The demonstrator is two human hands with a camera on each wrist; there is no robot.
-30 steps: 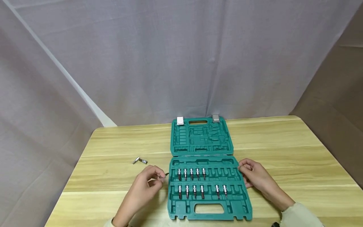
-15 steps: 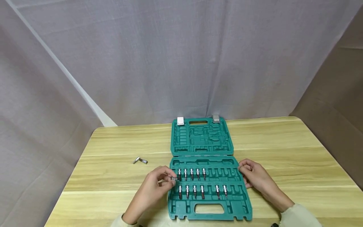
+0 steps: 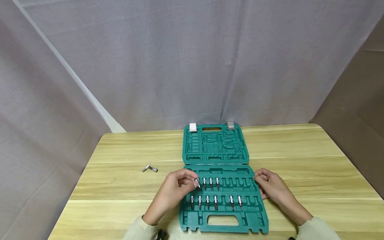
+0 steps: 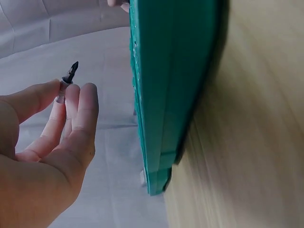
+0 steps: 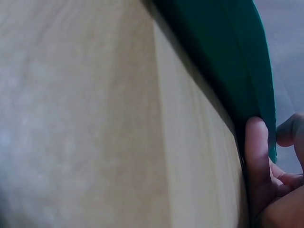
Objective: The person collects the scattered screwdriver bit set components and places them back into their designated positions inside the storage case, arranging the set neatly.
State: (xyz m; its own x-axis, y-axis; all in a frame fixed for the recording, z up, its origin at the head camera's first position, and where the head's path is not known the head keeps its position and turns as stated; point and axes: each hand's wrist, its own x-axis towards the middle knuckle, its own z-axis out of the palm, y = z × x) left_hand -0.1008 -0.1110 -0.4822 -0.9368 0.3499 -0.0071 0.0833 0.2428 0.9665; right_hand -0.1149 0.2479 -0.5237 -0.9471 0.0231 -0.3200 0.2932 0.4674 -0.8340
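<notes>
My left hand (image 3: 177,186) pinches a bit socket (image 4: 70,75) between thumb and fingertips, above the left end of the upper row in the green tool case (image 3: 223,218). In the left wrist view its dark cross-shaped tip points up, away from the fingers. My right hand (image 3: 270,183) holds the case's right edge, thumb on the rim and fingers against the side wall (image 5: 237,71). Several bit sockets sit upright in two rows of slots, such as one in the upper row (image 3: 211,183) and one in the lower row (image 3: 215,202). My left fingers partly hide the upper row's left end.
Two more bit sockets (image 3: 150,168) lie touching on the wooden table (image 3: 120,186), left of the case. The case lid (image 3: 216,156) lies open toward the back, with two metal latches (image 3: 193,127) at its far edge. Grey cloth (image 3: 180,66) hangs behind the table.
My left hand has carried the bit socket rightward from beside the case to over the upper row's left end. My right hand stays on the case's right edge.
</notes>
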